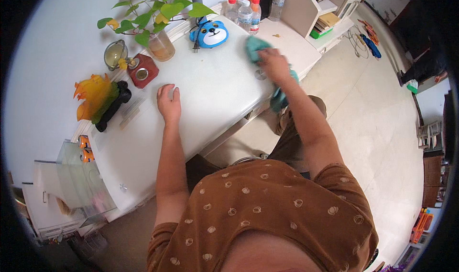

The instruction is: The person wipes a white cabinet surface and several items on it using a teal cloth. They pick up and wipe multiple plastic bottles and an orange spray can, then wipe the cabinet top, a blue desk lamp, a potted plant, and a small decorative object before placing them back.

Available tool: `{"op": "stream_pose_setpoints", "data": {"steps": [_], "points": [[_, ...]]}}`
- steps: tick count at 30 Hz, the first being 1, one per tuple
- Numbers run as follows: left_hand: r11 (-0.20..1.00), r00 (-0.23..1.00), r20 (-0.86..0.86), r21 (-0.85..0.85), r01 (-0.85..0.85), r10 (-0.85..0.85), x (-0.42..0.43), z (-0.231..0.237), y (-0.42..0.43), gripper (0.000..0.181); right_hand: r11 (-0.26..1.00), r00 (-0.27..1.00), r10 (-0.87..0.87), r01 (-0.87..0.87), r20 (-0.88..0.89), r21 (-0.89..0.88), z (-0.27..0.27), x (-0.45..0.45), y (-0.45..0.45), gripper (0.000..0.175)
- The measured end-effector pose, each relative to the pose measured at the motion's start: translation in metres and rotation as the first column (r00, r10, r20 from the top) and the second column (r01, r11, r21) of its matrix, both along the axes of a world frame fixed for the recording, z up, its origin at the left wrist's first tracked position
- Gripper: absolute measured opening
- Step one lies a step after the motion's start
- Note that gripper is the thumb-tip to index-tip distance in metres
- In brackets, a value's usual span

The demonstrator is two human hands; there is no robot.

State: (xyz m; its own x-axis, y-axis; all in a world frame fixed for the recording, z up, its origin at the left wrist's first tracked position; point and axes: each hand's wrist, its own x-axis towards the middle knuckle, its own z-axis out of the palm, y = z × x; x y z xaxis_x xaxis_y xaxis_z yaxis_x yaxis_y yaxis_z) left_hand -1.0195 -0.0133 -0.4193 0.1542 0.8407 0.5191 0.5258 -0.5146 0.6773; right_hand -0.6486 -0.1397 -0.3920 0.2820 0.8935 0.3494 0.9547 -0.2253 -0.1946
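Observation:
My right hand (275, 67) grips a teal cloth (256, 47) at the right end of a white desk with a glass top (215, 82). Part of the cloth hangs down past the desk's front edge, and both hand and cloth are slightly blurred. My left hand (169, 103) is over the middle of the desk, holding nothing, its thumb apart from the bent fingers. A red box-shaped base with a round dial (142, 69) is the object nearest to it. Beyond the hands lies a blue bear-faced device (209, 34) with a plug and cord.
Several plastic bottles (245, 15) stand at the back right, near a shelf unit (299, 12). A plant in a jar (162, 48), a flame-shaped ornament (94, 96) and orange cans (85, 148) line the wall side. A person's dark-clothed leg (417, 69) shows far right.

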Motion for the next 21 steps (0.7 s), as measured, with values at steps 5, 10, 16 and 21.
{"op": "stream_pose_setpoints", "data": {"steps": [5,10,16,21], "points": [[0.999,0.998,-0.065,0.036,-0.013,0.015,0.016,0.008,-0.003,0.018,0.793,0.76,-0.285,0.529,-0.585,0.302,0.0,0.109,-0.021,0.037],[0.995,0.995,-0.099,0.094,0.036,-0.027,0.044,0.006,0.009,0.026,0.76,0.79,0.122,0.315,-0.601,0.568,0.073,-0.004,-0.03,0.036],[0.994,0.987,-0.147,0.075,0.081,-0.069,0.128,0.03,0.048,0.05,0.977,0.979,0.137,-0.108,-0.149,0.185,0.017,-0.052,-0.018,0.045],[1.0,0.991,-0.136,0.029,-0.011,0.015,0.185,0.047,0.111,0.063,0.989,0.981,0.088,-0.066,-0.171,0.131,0.023,-0.057,-0.017,0.044]]}}
